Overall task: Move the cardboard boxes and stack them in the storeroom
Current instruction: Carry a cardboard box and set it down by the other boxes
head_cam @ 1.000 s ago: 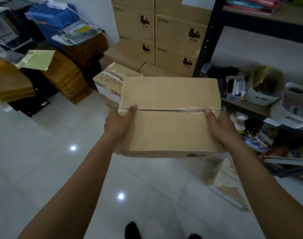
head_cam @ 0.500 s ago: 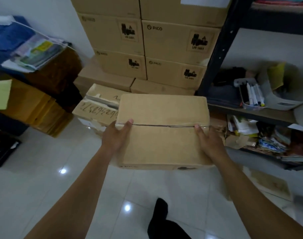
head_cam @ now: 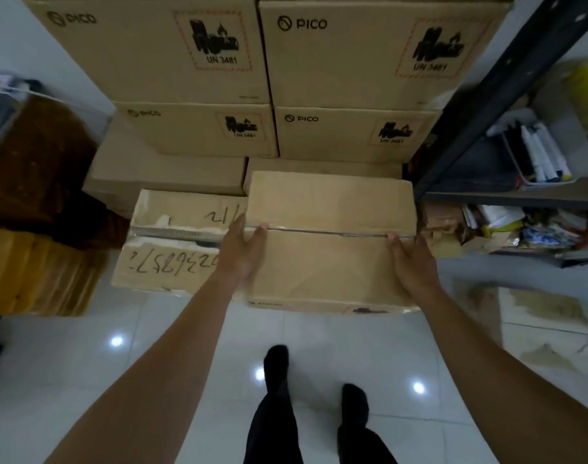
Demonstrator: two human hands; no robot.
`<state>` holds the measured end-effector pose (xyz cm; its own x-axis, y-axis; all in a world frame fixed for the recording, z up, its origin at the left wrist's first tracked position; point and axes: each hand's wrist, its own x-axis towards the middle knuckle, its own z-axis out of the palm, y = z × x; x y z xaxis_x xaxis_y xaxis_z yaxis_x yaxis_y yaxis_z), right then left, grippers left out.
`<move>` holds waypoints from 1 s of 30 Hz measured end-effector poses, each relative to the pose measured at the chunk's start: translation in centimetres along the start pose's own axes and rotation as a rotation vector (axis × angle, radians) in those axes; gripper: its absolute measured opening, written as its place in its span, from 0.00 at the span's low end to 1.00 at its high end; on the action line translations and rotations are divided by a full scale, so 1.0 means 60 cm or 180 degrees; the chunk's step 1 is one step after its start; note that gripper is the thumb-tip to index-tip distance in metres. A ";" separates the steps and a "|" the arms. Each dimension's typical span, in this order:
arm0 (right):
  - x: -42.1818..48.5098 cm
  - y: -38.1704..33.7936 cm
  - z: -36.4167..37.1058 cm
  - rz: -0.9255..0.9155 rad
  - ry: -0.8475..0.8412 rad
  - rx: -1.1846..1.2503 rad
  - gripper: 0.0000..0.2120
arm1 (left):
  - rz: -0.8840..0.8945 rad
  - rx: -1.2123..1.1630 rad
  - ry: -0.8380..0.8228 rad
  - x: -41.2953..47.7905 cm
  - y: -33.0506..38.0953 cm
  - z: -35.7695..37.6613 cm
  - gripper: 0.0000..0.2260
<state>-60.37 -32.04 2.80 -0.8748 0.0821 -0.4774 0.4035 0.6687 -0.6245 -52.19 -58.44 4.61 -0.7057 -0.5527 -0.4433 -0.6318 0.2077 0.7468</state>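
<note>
a plain brown cardboard box (head_cam: 329, 242), wide and shallow, is held out in front of the person with both hands. its top is closed, and a strip of clear tape runs along the middle seam. the word "pico" is printed small on its near side, next to a dark label too blurred to read.

the left hand (head_cam: 242, 256) grips the left end, thumb on top at the seam, fingers (head_cam: 235, 226) lying along the side. the right hand (head_cam: 413, 262) grips the right end, thumb on top, its fingers curled over the far side, out of sight.

the box sits above a white tiled floor (head_cam: 85, 380), just right of a second worn box (head_cam: 172, 242) with torn top flaps and upside-down handwritten numbers, partly hidden by the left hand. whether the two boxes touch cannot be told.

behind them are two low plain boxes (head_cam: 165, 175). above these, four printed boxes (head_cam: 353, 61) are stacked two wide and two high. each reads "pico" and carries a red-bordered battery label marked "un 3481".

on the right stands a dark metal rack (head_cam: 493, 92), its shelves holding white pens (head_cam: 540, 155) and loose papers.

at the bottom, the person's two legs (head_cam: 276, 413) in dark trousers stand on the tiles.
</note>
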 end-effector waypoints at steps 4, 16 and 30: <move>-0.001 0.011 0.039 0.0112 0.0215 0.0086 0.28 | 0.0009 -0.0007 -0.0130 0.041 -0.011 0.000 0.25; -0.003 0.010 0.047 0.0220 0.0045 -0.0053 0.28 | 0.0093 0.0075 0.0124 0.050 -0.042 0.016 0.25; -0.043 -0.108 0.016 -0.0839 -0.0343 -0.1220 0.32 | 0.0196 0.0113 0.0312 -0.035 0.022 -0.033 0.29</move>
<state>-60.44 -37.27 7.49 -0.8932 -0.1906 -0.4073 0.0259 0.8825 -0.4697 -50.90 -58.63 7.49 -0.7099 -0.6139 -0.3451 -0.6003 0.2713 0.7523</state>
